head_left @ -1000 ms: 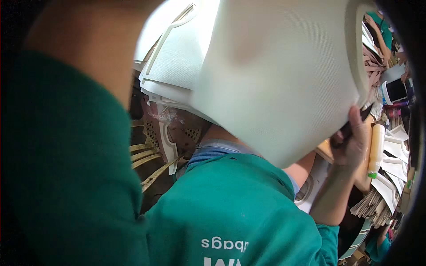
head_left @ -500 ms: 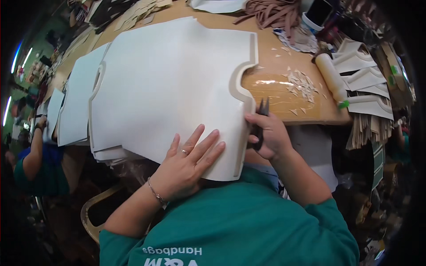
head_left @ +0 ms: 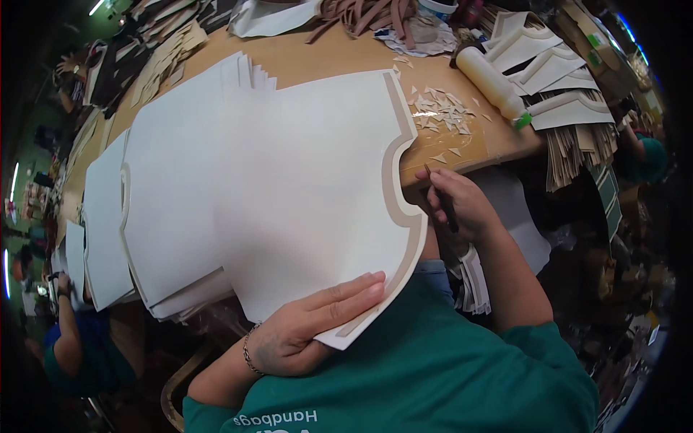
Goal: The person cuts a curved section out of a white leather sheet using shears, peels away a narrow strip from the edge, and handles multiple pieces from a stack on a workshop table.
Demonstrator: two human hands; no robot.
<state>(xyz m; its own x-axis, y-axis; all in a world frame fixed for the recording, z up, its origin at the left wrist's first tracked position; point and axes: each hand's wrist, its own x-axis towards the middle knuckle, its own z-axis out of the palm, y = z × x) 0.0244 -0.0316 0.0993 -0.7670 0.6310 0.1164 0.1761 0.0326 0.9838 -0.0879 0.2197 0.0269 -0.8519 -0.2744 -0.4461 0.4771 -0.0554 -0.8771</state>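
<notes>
Left hand (head_left: 307, 328) presses flat, open, on large white cut-out board sheet with beige border (head_left: 289, 187), frame centre; right hand (head_left: 458, 206) grips dark scissors (head_left: 442, 202). Scattered white trimmings (head_left: 440, 115) upper right: trimming apparently partly done.

Looked like a workshop for cutting sheet material, prob. bag or leather goods. Wooden workbench (head_left: 317, 61) was stacked w/ white cut panels (head_left: 274, 187), beige-edged. Small triangular offcuts (head_left: 440, 112) lay scattered on it, next to a cream roller (head_left: 489, 81) and brown strips (head_left: 375, 13). More cut pieces (head_left: 570, 144) were bundled at the bench's right end. Another worker in a green top (head_left: 79, 346) sat at left.
</notes>
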